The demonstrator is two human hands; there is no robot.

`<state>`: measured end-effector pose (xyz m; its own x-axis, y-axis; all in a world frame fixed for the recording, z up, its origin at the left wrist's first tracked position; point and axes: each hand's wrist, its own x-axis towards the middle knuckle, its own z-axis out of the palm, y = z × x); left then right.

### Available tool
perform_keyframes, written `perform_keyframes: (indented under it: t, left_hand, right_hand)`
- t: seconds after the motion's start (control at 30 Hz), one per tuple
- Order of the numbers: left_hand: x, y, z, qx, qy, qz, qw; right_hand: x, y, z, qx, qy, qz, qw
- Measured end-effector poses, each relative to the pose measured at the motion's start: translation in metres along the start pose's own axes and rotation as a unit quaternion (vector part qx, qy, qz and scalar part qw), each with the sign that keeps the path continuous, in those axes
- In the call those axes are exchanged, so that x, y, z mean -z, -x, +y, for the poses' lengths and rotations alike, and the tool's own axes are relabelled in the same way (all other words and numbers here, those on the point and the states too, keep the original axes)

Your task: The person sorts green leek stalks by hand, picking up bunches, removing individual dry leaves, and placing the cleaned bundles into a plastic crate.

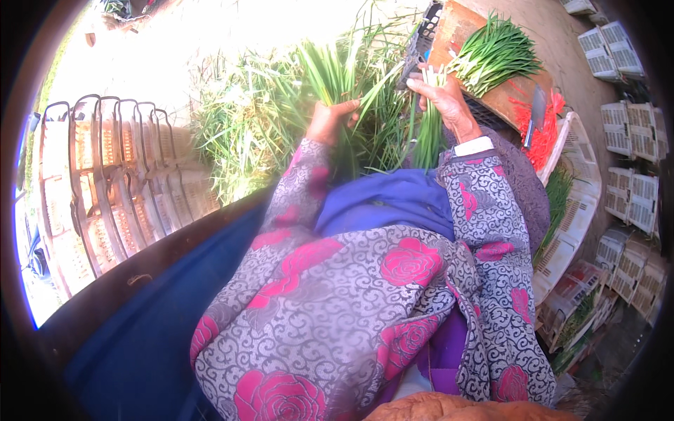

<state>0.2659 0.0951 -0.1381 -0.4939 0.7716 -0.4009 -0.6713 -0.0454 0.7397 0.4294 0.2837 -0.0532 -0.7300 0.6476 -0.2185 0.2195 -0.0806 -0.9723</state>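
My left hand (325, 123) grips a bunch of long green leaves, apparently garlic chives (327, 73), whose tips fan upward and away from me. In my right hand (450, 100) is a slimmer bunch of chives (429, 139), its pale stem ends up at the thumb and its green leaves hanging toward my lap. A heap of loose, tangled leaves (247, 121) lies beyond and under my left hand. Just past my right hand, a neat pile of chives (500, 55) rests on a wooden board (458, 23).
On the board's near end are a knife (537, 110) and red ties (542, 147). A black plastic crate (424, 39) shows beside the board. At right stands a white basket (571, 221) holding greens; more crates (632, 126) lie beyond. Handled baskets (126, 184) are stacked at left.
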Motion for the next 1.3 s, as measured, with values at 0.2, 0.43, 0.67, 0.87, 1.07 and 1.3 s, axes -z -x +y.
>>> perform_keyframes:
  t: [0.2,0.43,0.67,0.87,1.07,1.3]
  left_hand:
    - [-0.011,0.009,0.007,0.018,-0.015,-0.082,0.996]
    - [-0.001,0.003,0.004,0.016,-0.041,-0.106,0.993]
    - [-0.024,0.015,0.007,0.057,-0.024,-0.117,0.991]
    - [-0.006,0.007,-0.001,0.015,-0.072,-0.028,0.997]
    - [0.026,-0.001,0.0,0.014,-0.112,0.036,0.993]
    - [0.0,0.006,0.005,0.04,-0.073,-0.022,0.996]
  right_hand:
    - [-0.03,-0.005,0.004,0.024,-0.053,-0.098,0.994]
    - [0.01,-0.023,0.044,0.101,0.173,0.09,0.976]
    - [-0.045,-0.019,-0.01,0.038,0.171,-0.076,0.982]
    - [-0.032,-0.008,-0.017,0.037,0.137,-0.155,0.978]
    - [0.012,0.023,-0.063,-0.018,0.009,-0.161,0.987]
    - [0.001,-0.007,0.009,0.0,0.116,0.038,0.993]
